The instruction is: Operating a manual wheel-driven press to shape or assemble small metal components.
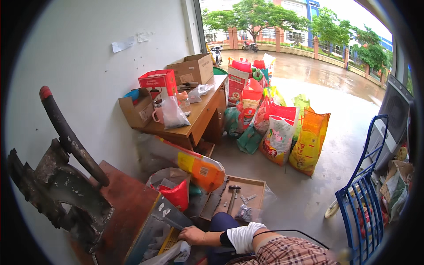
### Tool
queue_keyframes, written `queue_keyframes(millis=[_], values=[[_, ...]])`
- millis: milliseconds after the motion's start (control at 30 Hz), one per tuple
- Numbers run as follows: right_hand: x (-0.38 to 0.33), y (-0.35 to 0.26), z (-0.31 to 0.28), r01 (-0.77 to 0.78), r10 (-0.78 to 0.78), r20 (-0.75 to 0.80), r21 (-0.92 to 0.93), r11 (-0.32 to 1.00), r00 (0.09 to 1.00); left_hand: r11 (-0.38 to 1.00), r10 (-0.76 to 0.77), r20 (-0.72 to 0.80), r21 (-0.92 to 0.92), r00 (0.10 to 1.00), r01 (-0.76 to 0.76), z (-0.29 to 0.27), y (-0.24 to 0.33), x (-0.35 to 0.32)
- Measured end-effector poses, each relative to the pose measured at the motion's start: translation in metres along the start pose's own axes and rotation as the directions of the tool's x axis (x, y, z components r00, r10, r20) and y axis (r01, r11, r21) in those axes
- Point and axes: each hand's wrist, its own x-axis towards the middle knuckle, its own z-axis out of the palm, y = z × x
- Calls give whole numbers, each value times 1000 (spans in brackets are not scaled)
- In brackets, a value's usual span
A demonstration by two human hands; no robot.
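At the lower middle, my right hand (191,235) reaches left from a plaid sleeve with a white cuff. Its fingers curl down at the edge of a grey metal box or bin (154,223), beside a yellow plastic basket (170,240) and a clear plastic bag (176,254); what they grip is hidden. My left hand is out of view. Just beyond my blue-trousered knee (223,221) lies a shallow wooden tray (254,183) holding a hammer (232,198), small metal pieces (248,198) and a bag of grey parts (244,213).
Left stands a worn hand press (73,176) with a red-tipped lever (66,123). Sacks (201,168) and a red bag (179,194) sit nearby. Behind are a wooden desk (198,121) with boxes, and several full sacks (309,143). A blue hand truck (362,198) stands right.
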Motion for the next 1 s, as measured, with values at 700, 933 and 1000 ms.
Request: queue_keyframes(millis=[700,933,1000], values=[[51,-87,-12,-168,-17,516,310,936,856,888,-422,46,220,905,403,105,-42,-163],[74,-94,-44,-556,195,804,193,808,562,386,-792,-178,595,584,705,76,-78,-235],[64,-64,-33,-679,185,859,227,698,477,318,-830,-225,561,510,765,82,-84,-246]])
